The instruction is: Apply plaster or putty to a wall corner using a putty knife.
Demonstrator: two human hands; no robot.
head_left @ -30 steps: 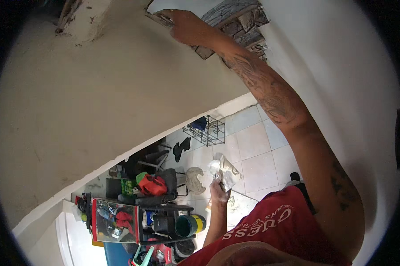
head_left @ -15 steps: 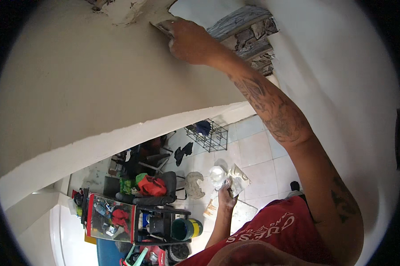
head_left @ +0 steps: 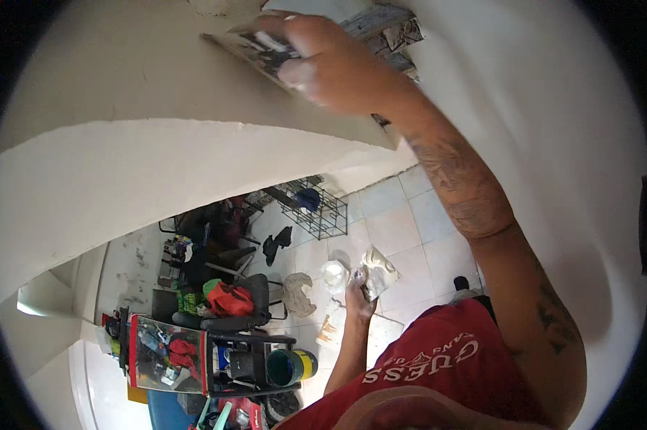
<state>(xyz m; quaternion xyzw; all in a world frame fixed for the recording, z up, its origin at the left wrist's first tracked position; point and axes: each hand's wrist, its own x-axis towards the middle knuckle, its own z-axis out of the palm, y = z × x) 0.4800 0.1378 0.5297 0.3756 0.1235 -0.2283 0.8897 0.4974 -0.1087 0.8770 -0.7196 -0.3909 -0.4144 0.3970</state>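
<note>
My right hand (head_left: 338,68), at the end of a raised, tattooed arm, grips a plastering trowel (head_left: 241,57) with a flat metal blade. Fingers curl around its handle, and the hand is slightly blurred. The blade lies close to the beige wall surface (head_left: 122,79); whether it touches cannot be made out. Lower down, my left hand (head_left: 359,295) is closed on the edge of a flat plate (head_left: 382,274) smeared with white putty. Beyond that hand, a round whitish container (head_left: 335,276) sits on the floor.
A broken patch of wall with exposed grey material (head_left: 391,32) lies beyond my right hand. On the tiled floor are a wire rack (head_left: 323,215), a chair holding a red bag (head_left: 230,299), a glass-sided case (head_left: 167,355) and a dark green bucket (head_left: 284,368). A white wall (head_left: 538,129) rises on the right.
The trowel has come nearer and turned, so more of its blade and handle shows. My view has shifted, with the room sliding slightly left. My left hand keeps its hold on the plate.
</note>
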